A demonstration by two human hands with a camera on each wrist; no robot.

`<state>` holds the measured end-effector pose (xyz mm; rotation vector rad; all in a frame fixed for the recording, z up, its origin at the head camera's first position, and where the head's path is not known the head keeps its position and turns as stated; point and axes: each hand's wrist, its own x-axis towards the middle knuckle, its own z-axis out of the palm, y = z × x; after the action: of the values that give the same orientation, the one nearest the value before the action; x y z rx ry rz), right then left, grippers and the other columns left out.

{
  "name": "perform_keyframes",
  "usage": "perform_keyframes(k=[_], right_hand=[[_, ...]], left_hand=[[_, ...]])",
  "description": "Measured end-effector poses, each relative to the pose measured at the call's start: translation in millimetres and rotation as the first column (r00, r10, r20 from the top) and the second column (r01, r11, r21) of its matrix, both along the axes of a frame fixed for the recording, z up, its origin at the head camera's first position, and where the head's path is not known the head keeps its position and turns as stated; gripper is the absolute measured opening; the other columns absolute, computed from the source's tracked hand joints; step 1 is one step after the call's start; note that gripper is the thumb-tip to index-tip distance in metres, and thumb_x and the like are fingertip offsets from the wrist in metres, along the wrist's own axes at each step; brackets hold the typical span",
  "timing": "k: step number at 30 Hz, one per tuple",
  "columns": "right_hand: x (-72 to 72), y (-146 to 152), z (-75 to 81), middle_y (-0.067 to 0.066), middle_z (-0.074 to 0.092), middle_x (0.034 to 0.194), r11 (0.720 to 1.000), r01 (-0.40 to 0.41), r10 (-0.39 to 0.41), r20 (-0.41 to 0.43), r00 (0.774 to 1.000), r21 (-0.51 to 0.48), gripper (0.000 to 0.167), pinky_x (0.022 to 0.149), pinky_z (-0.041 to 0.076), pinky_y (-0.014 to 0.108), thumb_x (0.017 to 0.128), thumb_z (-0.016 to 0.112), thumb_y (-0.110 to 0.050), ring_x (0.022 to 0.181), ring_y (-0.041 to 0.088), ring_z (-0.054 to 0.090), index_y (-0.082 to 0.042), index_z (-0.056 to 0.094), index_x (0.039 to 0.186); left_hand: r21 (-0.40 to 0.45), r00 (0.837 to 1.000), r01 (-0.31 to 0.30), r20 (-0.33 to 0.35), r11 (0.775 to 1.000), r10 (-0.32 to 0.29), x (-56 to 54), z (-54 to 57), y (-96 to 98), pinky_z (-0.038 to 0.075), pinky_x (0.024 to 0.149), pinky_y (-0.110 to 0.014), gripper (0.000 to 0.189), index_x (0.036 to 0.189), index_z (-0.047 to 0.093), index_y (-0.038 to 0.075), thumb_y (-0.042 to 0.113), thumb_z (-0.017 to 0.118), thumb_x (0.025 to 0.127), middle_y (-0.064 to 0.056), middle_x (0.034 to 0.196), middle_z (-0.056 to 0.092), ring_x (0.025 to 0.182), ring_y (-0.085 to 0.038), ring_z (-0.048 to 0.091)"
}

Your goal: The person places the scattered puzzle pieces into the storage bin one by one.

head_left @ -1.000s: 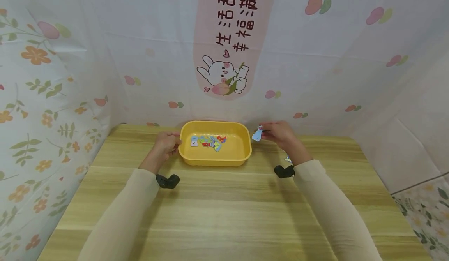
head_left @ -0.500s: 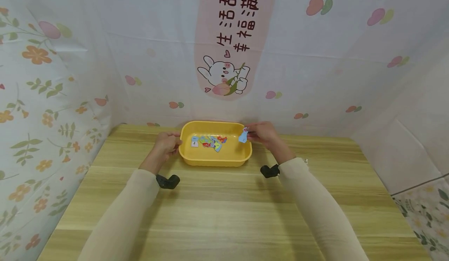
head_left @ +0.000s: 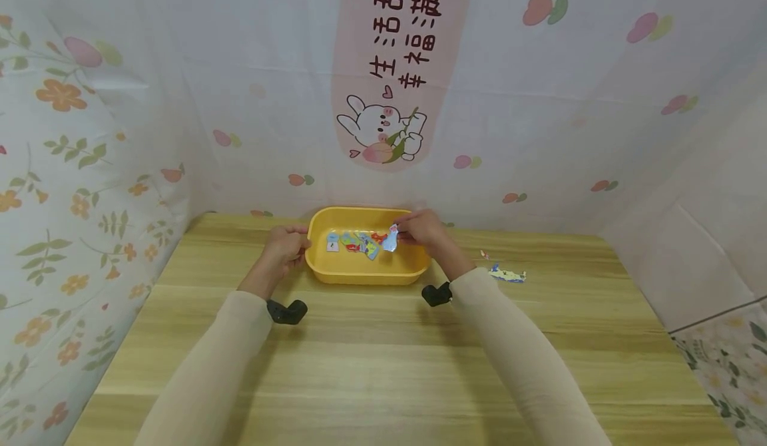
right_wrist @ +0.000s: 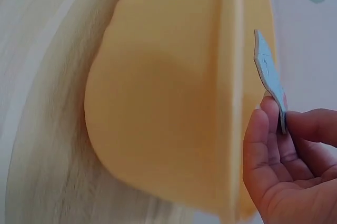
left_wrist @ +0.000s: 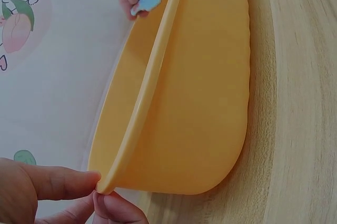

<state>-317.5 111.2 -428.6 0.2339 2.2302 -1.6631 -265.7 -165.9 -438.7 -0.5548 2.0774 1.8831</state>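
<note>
A yellow plastic tub (head_left: pixel 362 278) sits at the back of the table. My left hand (head_left: pixel 281 249) pinches its left rim between thumb and fingers, as the left wrist view shows close up. My right hand (head_left: pixel 424 227) reaches over the tub's right side. Between its thumb and fingers it holds a thin, flat, light-blue puzzle piece (head_left: pixel 391 238), whose irregular edge stands out in the right wrist view. Below that piece, several colourful flat pieces (head_left: pixel 369 247) lie on the tub floor, some overlapping. A pale square piece (head_left: pixel 332 246) is left of them.
On the table right of the tub lie a long yellow-and-blue piece (head_left: pixel 507 274) and a small reddish one (head_left: pixel 484 254). A patterned cloth wall (head_left: pixel 252 100) stands close behind the tub. Black wrist mounts (head_left: pixel 287 311) stick out below both wrists.
My right hand has moved left with the light-blue puzzle piece, from beside the tub to over its inside. Pieces on the right of the table have come into view. My left hand stays put.
</note>
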Motion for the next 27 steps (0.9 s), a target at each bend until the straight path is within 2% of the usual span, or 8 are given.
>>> perform_keyframes(k=[8,15,20,21,23,24,26,27], right_hand=[[-2.0,-11,-8.7,0.007,0.066,0.078,0.999,-0.005,0.006,-0.016,1.000,0.045,0.023,0.087,0.054,0.043,0.091,0.058,0.001,0.061,0.014,0.063,0.010,0.067,0.110],[-4.7,-19,-18.9,0.014,0.069,0.087,0.990,0.002,0.003,-0.035,0.999,0.139,0.022,0.080,0.058,0.039,0.090,0.058,0.001,0.070,0.022,0.067,0.009,0.069,0.108],[-13.9,-23,-28.7,0.014,0.071,0.084,0.912,-0.046,0.072,-0.049,0.996,0.407,0.022,0.064,0.057,0.027,0.092,0.056,-0.009,0.064,0.018,0.068,0.006,0.071,0.095],[-27.2,-19,-45.8,0.011,0.068,0.075,0.864,-0.095,0.153,-0.078,0.985,0.495,0.023,0.059,0.054,0.024,0.091,0.054,-0.012,0.058,0.015,0.064,0.003,0.071,0.085],[-60.2,-8,-86.2,0.007,0.060,0.065,0.670,-0.205,0.365,-0.077,0.928,0.713,0.022,0.060,0.050,0.025,0.088,0.055,-0.015,0.059,0.016,0.059,-0.005,0.065,0.071],[-78.6,-1,-110.0,0.004,0.053,0.060,0.525,-0.237,0.490,-0.063,0.869,0.817,0.023,0.057,0.047,0.026,0.085,0.057,-0.018,0.057,0.016,0.053,-0.010,0.060,0.064],[-116.9,13,-159.4,0.000,0.040,0.057,0.206,-0.170,0.691,-0.020,0.722,0.964,0.027,0.054,0.039,0.028,0.080,0.060,-0.023,0.056,0.016,0.040,-0.016,0.050,0.056],[-133.8,19,-181.7,0.000,0.036,0.058,0.127,-0.118,0.736,-0.014,0.676,0.985,0.028,0.053,0.037,0.029,0.077,0.061,-0.021,0.057,0.017,0.036,-0.017,0.045,0.054]], left_hand=[[0.002,1.000,-0.003,-0.005,1.000,0.003,-0.6,-0.9,0.0,0.048,0.064,-0.025,0.043,0.134,0.051,-0.001,-0.001,0.051,0.091,-0.007,0.095,0.051,0.065,-0.011,0.047],[0.005,1.000,-0.001,-0.002,1.000,0.001,-1.0,-1.8,-1.2,0.048,0.065,-0.026,0.043,0.134,0.051,0.000,-0.001,0.051,0.091,-0.007,0.095,0.051,0.065,-0.012,0.047],[-0.007,1.000,0.005,0.003,1.000,-0.005,-1.5,-1.2,-0.9,0.048,0.063,-0.026,0.042,0.136,0.051,0.001,0.000,0.050,0.093,-0.008,0.100,0.053,0.066,-0.012,0.048],[-0.008,1.000,0.005,0.004,1.000,-0.005,-1.6,-0.9,-0.6,0.048,0.063,-0.026,0.042,0.136,0.051,0.001,0.000,0.050,0.094,-0.008,0.100,0.053,0.066,-0.012,0.048],[-0.009,1.000,0.002,0.007,1.000,-0.002,-2.0,-0.6,-0.2,0.047,0.062,-0.025,0.042,0.135,0.052,0.002,0.001,0.050,0.094,-0.008,0.102,0.053,0.065,-0.012,0.048],[-0.011,1.000,0.000,0.008,1.000,0.000,-2.2,-0.6,-0.1,0.047,0.062,-0.025,0.041,0.135,0.052,0.002,0.001,0.050,0.094,-0.008,0.101,0.053,0.065,-0.012,0.048],[-0.014,1.000,0.002,0.007,1.000,-0.001,-2.7,-0.8,-0.2,0.047,0.062,-0.025,0.041,0.135,0.052,0.002,0.001,0.051,0.093,-0.008,0.100,0.053,0.065,-0.012,0.048],[-0.015,1.000,0.002,0.007,1.000,-0.002,-2.7,-1.0,-0.4,0.047,0.062,-0.025,0.041,0.134,0.052,0.002,0.001,0.051,0.093,-0.007,0.100,0.053,0.066,-0.012,0.048]])
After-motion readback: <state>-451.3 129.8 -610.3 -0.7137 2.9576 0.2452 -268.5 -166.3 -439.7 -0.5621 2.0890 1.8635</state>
